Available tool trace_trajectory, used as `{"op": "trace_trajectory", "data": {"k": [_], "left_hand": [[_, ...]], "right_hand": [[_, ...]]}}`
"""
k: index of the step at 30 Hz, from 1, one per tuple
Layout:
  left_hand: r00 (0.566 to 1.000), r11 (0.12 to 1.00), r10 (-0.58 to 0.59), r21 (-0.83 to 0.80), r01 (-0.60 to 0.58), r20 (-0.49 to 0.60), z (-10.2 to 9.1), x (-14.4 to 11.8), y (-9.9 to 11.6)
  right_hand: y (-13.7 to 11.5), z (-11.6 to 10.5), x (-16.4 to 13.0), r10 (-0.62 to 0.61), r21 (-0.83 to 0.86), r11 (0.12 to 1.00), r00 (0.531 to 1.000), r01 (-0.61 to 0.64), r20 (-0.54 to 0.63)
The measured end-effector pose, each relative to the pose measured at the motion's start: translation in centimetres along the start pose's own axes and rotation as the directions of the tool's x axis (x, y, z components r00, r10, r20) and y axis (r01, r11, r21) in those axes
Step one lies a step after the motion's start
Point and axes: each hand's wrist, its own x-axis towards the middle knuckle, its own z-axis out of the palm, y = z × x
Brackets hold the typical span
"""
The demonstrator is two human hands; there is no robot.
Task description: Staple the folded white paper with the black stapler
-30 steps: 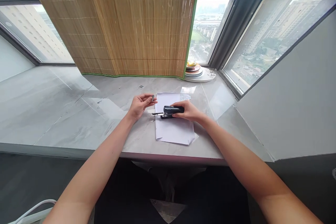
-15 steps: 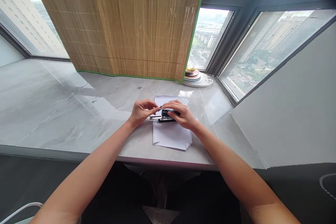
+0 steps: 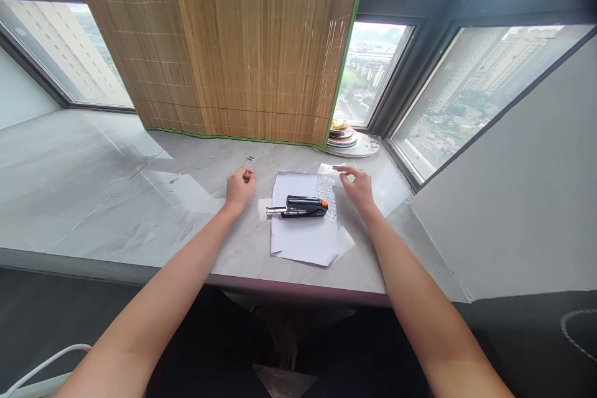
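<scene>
Lying on its side across a white sheet of paper (image 3: 305,233), the black stapler (image 3: 301,206) sits at the centre of the grey stone sill (image 3: 116,205), its metal tray pushed out toward nine o'clock past the sheet's left edge and its orange end at three o'clock. The paper's near edge stops short of the sill's front lip at six o'clock. Open stone runs wide toward nine o'clock; toward three o'clock the room narrows against a slanted grey panel (image 3: 513,199). At twelve o'clock hangs a bamboo blind (image 3: 242,43), with a stack of plates (image 3: 344,135) at one o'clock. The left hand (image 3: 240,185), at ten o'clock of the stapler, is curled loosely closed; whether it grips anything cannot be told. The right hand (image 3: 358,186), at two o'clock, has fingers slightly apart, tips at a clear plastic piece (image 3: 330,167), clear of the stapler.
</scene>
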Motion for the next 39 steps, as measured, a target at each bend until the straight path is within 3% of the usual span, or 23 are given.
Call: {"op": "trace_trajectory", "data": {"k": [3, 6, 9, 12, 16, 18, 21, 23, 25, 30, 32, 35, 39], "left_hand": [[0.993, 0.94, 0.1, 0.322, -0.116, 0.065, 0.4, 2.8, -1.4], [0.99, 0.866, 0.094, 0.483, -0.133, 0.105, 0.8, 4.9, -2.2], [0.988, 0.821, 0.065, 0.556, -0.132, 0.137, 1.3, 5.7, -2.8], [0.969, 0.793, 0.052, 0.58, -0.186, 0.24, 1.6, 5.7, -3.3], [0.964, 0.804, 0.039, 0.565, -0.185, 0.261, 1.6, 5.4, -3.2], [0.974, 0.808, 0.061, 0.562, -0.176, 0.218, 1.3, 5.1, -2.9], [0.983, 0.813, 0.106, 0.556, -0.172, 0.149, 1.0, 4.9, -2.9], [0.983, 0.837, 0.116, 0.518, -0.175, 0.145, 1.0, 4.9, -3.3], [0.973, 0.863, 0.144, 0.459, -0.211, 0.179, 1.2, 5.2, -3.9], [0.93, 0.851, 0.206, 0.413, -0.323, 0.303, 2.0, 5.9, -5.1], [0.934, 0.846, 0.184, 0.434, -0.309, 0.306, 2.0, 5.9, -4.9], [0.945, 0.842, 0.175, 0.456, -0.289, 0.276, 1.7, 5.7, -4.2], [0.965, 0.876, 0.158, 0.42, -0.235, 0.209, 1.4, 5.4, -2.8]], "right_hand": [[4.1, -1.5, 1.5, 0.26, -0.102, 0.96, 0.966, -0.26, -0.013], [6.0, -2.0, 2.0, 0.346, -0.172, 0.921, 0.937, -0.35, -0.053], [6.6, -1.8, 2.3, 0.304, -0.248, 0.919, 0.951, -0.307, -0.055], [6.8, -1.4, 2.5, 0.282, -0.288, 0.914, 0.957, -0.287, -0.061], [5.7, -1.3, 2.3, 0.217, -0.236, 0.942, 0.969, -0.239, -0.114], [4.1, -1.0, 1.7, 0.123, -0.133, 0.982, 0.988, -0.135, -0.093], [0.8, -0.3, 0.1, -0.105, 0.085, 0.991, 0.994, 0.102, 0.043], [-1.3, 0.2, -1.1, -0.264, 0.217, 0.949, 0.954, 0.23, 0.143], [-3.0, 0.4, -2.1, -0.387, 0.32, 0.899, 0.885, 0.299, 0.26], [-4.7, 0.7, -2.9, -0.592, 0.467, 0.802, 0.605, 0.373, 0.533], [-4.7, 1.1, -3.0, -0.618, 0.471, 0.786, 0.544, 0.401, 0.567], [-4.7, 2.0, -3.5, -0.599, 0.403, 0.8, 0.547, 0.444, 0.585], [-4.4, 3.0, -4.1, -0.557, 0.3, 0.825, 0.596, 0.48, 0.578]]}}
